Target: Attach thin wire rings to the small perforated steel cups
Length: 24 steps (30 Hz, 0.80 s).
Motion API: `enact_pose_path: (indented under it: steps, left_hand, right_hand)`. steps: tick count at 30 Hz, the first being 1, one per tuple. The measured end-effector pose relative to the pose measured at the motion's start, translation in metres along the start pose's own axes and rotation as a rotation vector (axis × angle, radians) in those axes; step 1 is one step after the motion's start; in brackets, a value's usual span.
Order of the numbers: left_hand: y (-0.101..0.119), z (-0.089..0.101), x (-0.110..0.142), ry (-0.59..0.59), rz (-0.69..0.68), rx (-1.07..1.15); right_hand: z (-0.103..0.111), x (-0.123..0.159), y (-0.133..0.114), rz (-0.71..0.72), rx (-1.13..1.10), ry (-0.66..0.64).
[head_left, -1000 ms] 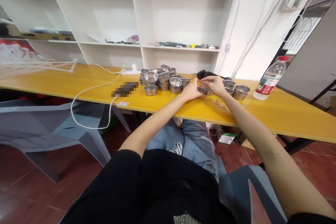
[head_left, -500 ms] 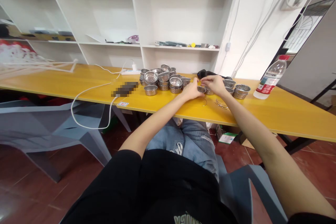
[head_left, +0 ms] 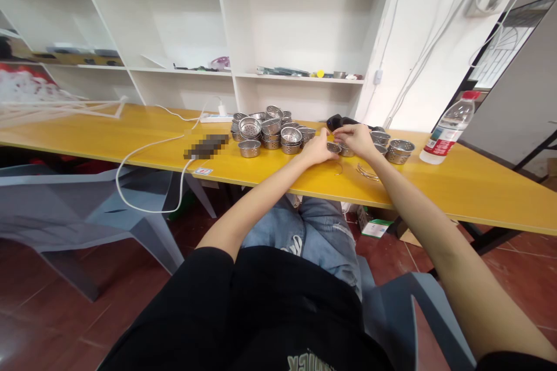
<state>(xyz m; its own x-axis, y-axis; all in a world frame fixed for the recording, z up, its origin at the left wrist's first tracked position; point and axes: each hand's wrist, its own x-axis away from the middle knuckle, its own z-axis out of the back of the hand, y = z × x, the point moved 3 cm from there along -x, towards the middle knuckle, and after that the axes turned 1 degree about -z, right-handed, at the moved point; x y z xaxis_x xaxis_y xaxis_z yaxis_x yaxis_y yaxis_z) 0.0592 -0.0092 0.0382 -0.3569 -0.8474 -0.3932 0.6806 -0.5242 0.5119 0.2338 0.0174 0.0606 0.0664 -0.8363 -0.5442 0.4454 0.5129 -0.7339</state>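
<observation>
My left hand (head_left: 319, 151) is closed on the near side of a small perforated metal cup (head_left: 334, 148) at the table's middle. Just right of it, my right hand (head_left: 357, 139) has its fingertips pinched together above that cup; whatever is between them is too small to make out. A thin curved wire (head_left: 339, 170) shows below the cup, and several bent wires (head_left: 368, 173) lie near my right forearm. Left of my hands stands a pile of perforated metal cups (head_left: 272, 127), with one cup (head_left: 249, 149) apart in front. More cups (head_left: 400, 151) sit right of my right hand.
A water bottle (head_left: 448, 127) stands on the yellow table (head_left: 491, 197) at the right. A black object (head_left: 335, 122) lies behind my hands. On the left are a blurred-out dark item (head_left: 206, 146) with a white cable (head_left: 126, 162) and a power strip (head_left: 215, 119). White shelves (head_left: 300, 78) rise behind.
My right fingertips shift very slightly over the cup. My left hand keeps its place, and the cups and wires stay where they were.
</observation>
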Motion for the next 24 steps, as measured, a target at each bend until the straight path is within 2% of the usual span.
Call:
enact_pose_path:
  steps: [5,8,18,24]
  left_hand:
    - [0.0,0.001,0.0,0.024,-0.002,0.043]
    - [-0.001,0.002,-0.001,0.088,-0.017,0.12]
    - [-0.009,-0.008,-0.015,0.249,-0.166,0.395]
    - [-0.008,-0.004,-0.014,0.299,-0.123,0.457]
  right_hand:
    - [0.002,0.001,-0.007,0.093,0.176,-0.02]
    - [0.003,0.002,-0.011,0.154,0.239,-0.015]
    - [0.004,0.007,-0.016,0.3,0.291,0.029]
    - [0.008,0.008,-0.015,0.281,0.204,0.037]
